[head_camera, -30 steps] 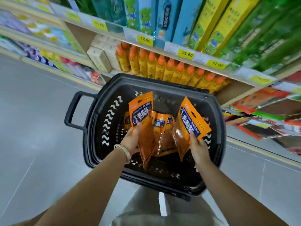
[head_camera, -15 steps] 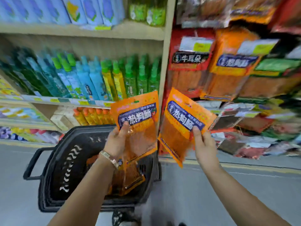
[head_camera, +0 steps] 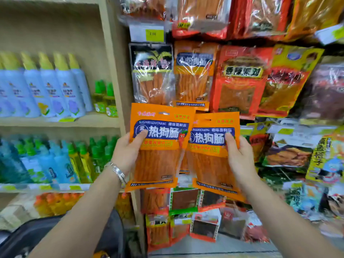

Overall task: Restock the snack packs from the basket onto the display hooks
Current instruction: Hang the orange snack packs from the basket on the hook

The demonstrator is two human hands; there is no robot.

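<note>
Two orange snack packs fill my view, one per hand. The left hand (head_camera: 126,155) grips the left pack (head_camera: 160,146) with its thumb pressed on the blue label, and the right hand (head_camera: 240,159) grips the right pack (head_camera: 210,164) the same way. The left pack's edge overlaps the right one. Both are flat, glossy pouches, and I can see orange sticks through their lower halves. They are held upright before the hanging display. A metal bracelet (head_camera: 118,172) circles the left wrist. Behind them I see a matching hung pouch (head_camera: 193,75) in crinkled film, among red and yellow bags. To the left, a pale wooden shelf (head_camera: 104,120) carries blue spray bottles (head_camera: 61,90). The black basket (head_camera: 28,237) shows at lower left, under the forearm.
</note>
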